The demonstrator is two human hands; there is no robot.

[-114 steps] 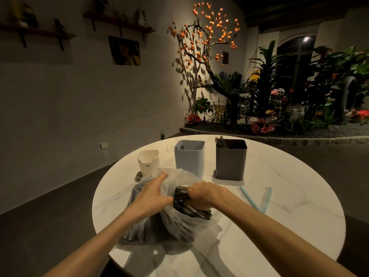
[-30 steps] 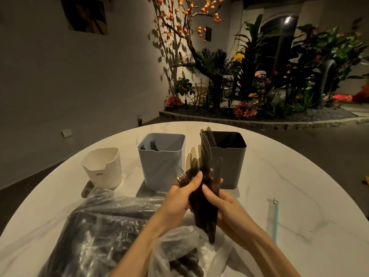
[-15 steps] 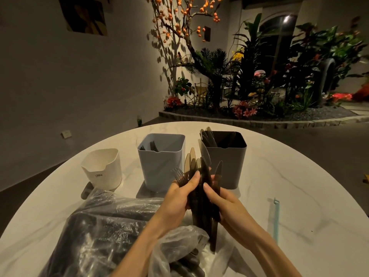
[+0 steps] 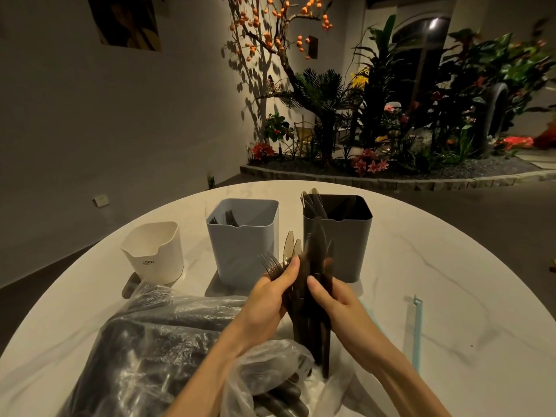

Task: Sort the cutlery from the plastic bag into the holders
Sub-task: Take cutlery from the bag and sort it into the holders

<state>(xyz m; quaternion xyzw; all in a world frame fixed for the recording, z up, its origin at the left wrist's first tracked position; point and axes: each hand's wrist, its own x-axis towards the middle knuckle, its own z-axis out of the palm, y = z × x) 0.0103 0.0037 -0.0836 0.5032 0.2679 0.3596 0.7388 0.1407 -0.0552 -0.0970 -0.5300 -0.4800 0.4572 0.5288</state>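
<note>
above the bag [image 4: 156, 350], both hands (left [image 4: 270, 299], right [image 4: 337, 305]) have lowered the cutlery bundle [image 4: 313, 296] slightly.

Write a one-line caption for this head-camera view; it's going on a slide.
Both hands grip a bundle of dark cutlery above the plastic bag, before three holders.
</note>
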